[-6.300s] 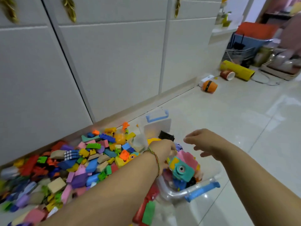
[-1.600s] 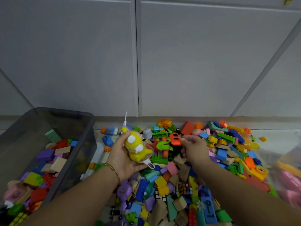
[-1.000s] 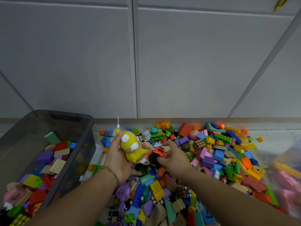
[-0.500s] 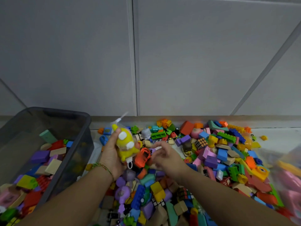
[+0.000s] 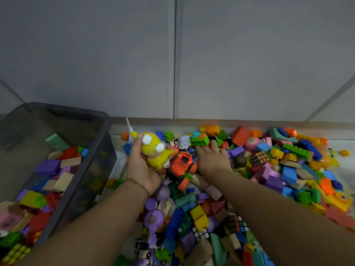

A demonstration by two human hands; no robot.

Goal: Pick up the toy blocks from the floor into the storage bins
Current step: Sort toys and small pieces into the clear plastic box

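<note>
**Block pile, floor: one hand loaded, one reaching**

Head view. Left hand (image 5: 143,169) is palm-up, fingers curled round a yellow figure (image 5: 155,152), probably gathering a load for the grey storage bin (image 5: 107,131) just beside it. An orange toy car (image 5: 181,164) lies against that palm; whether it is gripped is unclear. Right hand (image 5: 212,160) is flat, fingers straight, holding nothing, over the toy blocks (image 5: 269,169) heaped on the floor (image 5: 345,144). The bin's near end is cut off.

the bin (image 5: 106,135) at the left is smoky, see-through plastic, smooth-walled. the yellow toy (image 5: 153,153) at centre looks glossy plastic, as does the orange car (image 5: 181,164) beside it. the green studded brick (image 5: 199,140) shines; the purple block (image 5: 48,167) in the bin looks matt, foam-like. the upper panels (image 5: 86,54) are smooth, matt.
</note>
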